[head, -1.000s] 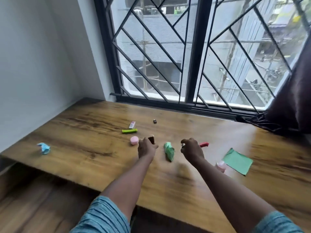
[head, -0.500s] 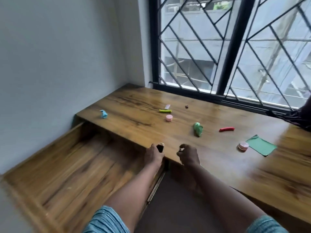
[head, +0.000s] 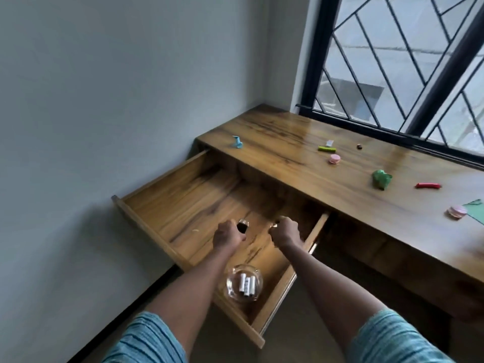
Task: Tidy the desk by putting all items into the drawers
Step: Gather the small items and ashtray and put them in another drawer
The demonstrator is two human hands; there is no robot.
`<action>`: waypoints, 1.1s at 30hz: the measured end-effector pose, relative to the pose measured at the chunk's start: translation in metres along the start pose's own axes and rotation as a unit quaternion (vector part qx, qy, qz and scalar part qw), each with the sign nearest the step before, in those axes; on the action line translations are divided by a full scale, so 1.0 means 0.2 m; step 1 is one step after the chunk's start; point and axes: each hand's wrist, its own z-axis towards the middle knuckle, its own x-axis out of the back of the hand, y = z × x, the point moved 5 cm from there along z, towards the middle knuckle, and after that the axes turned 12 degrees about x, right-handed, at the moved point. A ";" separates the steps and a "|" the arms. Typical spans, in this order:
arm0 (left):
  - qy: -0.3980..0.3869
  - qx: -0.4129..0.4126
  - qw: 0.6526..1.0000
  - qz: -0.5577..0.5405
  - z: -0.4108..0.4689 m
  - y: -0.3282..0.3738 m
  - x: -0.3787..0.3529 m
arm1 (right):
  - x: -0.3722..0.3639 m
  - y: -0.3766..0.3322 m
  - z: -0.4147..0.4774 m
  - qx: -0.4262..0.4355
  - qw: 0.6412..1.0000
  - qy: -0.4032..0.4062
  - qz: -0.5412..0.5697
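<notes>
Drawer (head: 183, 205), pulled out. Above it: left hand (head: 227, 235), fingers curled round dark block (head: 242, 226); right hand (head: 286, 233), pinching tiny item (head: 274, 225).

The green paper (head: 477, 207) runs off the right edge, and whatever the right hand (head: 286, 233) pinches is too small to tell.

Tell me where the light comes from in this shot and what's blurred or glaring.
Head view: daylight enters through the window at upper right, leaving a pale sheen on the desk beneath it; the left hand gripping a small dark item and the right hand pinching a small pale item are softly blurred; the lower right corner smears.
</notes>
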 end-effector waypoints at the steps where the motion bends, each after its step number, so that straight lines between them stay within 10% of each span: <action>1: -0.003 -0.004 1.000 0.005 0.01 -0.05 0.03 | -0.05 -0.03 -0.02 -0.009 1.000 0.003 -0.001; 33: -0.194 -0.068 0.960 0.191 0.67 -0.37 -0.10 | -0.89 -0.09 0.12 -0.176 0.982 -0.035 0.055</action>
